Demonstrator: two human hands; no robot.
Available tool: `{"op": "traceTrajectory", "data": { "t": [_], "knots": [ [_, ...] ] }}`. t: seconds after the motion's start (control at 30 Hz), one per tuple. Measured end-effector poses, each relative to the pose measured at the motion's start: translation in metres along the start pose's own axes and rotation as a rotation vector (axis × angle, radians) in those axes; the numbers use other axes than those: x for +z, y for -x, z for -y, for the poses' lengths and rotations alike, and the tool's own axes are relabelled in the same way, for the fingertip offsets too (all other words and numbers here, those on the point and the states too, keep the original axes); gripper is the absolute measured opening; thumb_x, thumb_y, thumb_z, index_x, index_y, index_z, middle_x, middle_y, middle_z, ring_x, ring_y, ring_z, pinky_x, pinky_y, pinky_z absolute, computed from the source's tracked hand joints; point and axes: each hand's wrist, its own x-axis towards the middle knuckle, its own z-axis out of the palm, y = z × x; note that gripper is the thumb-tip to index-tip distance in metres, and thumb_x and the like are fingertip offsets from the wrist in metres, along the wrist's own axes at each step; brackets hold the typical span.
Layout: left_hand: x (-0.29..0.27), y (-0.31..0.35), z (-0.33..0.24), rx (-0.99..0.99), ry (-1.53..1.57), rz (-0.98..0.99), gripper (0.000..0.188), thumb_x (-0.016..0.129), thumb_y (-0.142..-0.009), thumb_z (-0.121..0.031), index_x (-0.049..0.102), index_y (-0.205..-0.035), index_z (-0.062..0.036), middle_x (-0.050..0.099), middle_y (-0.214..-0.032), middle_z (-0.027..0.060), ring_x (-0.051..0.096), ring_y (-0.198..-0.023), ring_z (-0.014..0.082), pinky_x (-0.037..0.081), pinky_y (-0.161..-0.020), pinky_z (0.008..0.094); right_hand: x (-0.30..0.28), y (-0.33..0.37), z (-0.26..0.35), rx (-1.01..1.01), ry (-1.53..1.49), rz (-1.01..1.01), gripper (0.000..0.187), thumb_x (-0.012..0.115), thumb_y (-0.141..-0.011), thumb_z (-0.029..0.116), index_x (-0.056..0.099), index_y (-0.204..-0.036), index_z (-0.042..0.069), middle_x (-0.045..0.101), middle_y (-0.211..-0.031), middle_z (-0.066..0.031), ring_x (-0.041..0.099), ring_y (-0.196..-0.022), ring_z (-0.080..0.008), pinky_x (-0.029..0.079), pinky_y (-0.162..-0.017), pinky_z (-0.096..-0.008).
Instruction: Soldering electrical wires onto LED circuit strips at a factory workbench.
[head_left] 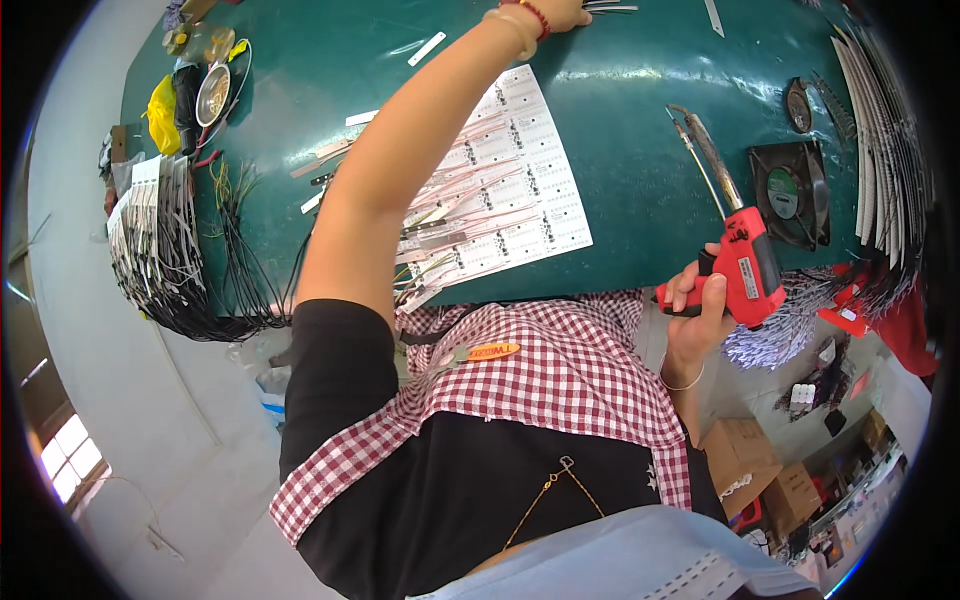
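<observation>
My right hand is wrapped round the handle of a red and black soldering gun. Its metal tip and thin feed tube point up and away over the green table. Stretched across to the far edge, my left hand is partly cut off by the top of the picture. It is close to several thin strips, and its fingers are too hidden to show a grip. Under my left forearm lies a white printed sheet of boards, with pink wires and small strips laid across it.
A black fan sits on the green table at right, beside long hanging strips. At left are bundled black-wired strips, a yellow bag and a round metal dish. Cardboard boxes stand lower right.
</observation>
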Motion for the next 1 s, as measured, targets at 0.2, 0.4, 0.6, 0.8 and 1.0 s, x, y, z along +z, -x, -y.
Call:
{"op": "traceTrajectory", "data": {
  "t": [0.2,0.4,0.6,0.8,1.0],
  "knots": [
    [0.027,-0.004,0.011,0.191,-0.11,0.096,0.014,0.05,-0.081,-0.016,0.053,-0.09,-0.0048,0.056,-0.096,0.0171,0.055,-0.091,0.0294,0.045,-0.071,0.0431,0.003,0.001,0.001,0.019,-0.019,-0.017,0.03,0.043,-0.092,0.02,0.044,-0.111,-0.003,0.049,-0.066,-0.0075,0.039,-0.046,-0.0096,0.038,-0.045,-0.0258],
    [0.018,0.027,0.015,0.252,0.119,-0.274,0.016,0.042,-0.083,-0.003,0.049,-0.098,-0.0003,0.054,-0.088,0.0168,0.055,-0.079,0.0298,0.044,-0.068,0.0387,-0.003,0.003,-0.001,-0.002,-0.021,-0.006,0.03,0.043,-0.092,0.02,0.045,-0.111,-0.002,0.048,-0.065,-0.0073,0.038,-0.045,-0.0095,0.038,-0.045,-0.0255],
    [-0.003,0.042,0.021,-0.136,1.189,-0.247,0.013,0.047,-0.086,-0.003,0.048,-0.099,-0.0036,0.05,-0.085,0.004,0.049,-0.071,0.0099,0.044,-0.064,0.0232,-0.001,0.0,-0.001,0.017,-0.057,-0.027,0.028,0.045,-0.089,0.015,0.046,-0.11,-0.003,0.05,-0.065,-0.0069,0.04,-0.045,-0.0091,0.039,-0.044,-0.0249],
    [0.009,0.043,0.042,-0.205,1.234,-0.188,0.011,0.05,-0.09,-0.012,0.05,-0.099,-0.0048,0.052,-0.077,-0.0013,0.048,-0.071,0.0056,0.041,-0.062,0.0189,0.006,0.0,0.001,0.021,-0.074,0.028,0.029,0.046,-0.089,0.016,0.046,-0.111,-0.003,0.051,-0.065,-0.0071,0.041,-0.045,-0.0092,0.039,-0.044,-0.0249],
    [0.003,0.035,0.023,-0.048,0.99,-0.252,0.016,0.045,-0.093,-0.019,0.05,-0.092,-0.0038,0.053,-0.072,0.0038,0.05,-0.064,0.0128,0.042,-0.057,0.0267,0.011,0.004,0.0,0.039,-0.066,0.023,0.029,0.046,-0.089,0.016,0.046,-0.111,-0.003,0.05,-0.065,-0.0072,0.041,-0.045,-0.0093,0.04,-0.045,-0.025]
  ]
}}
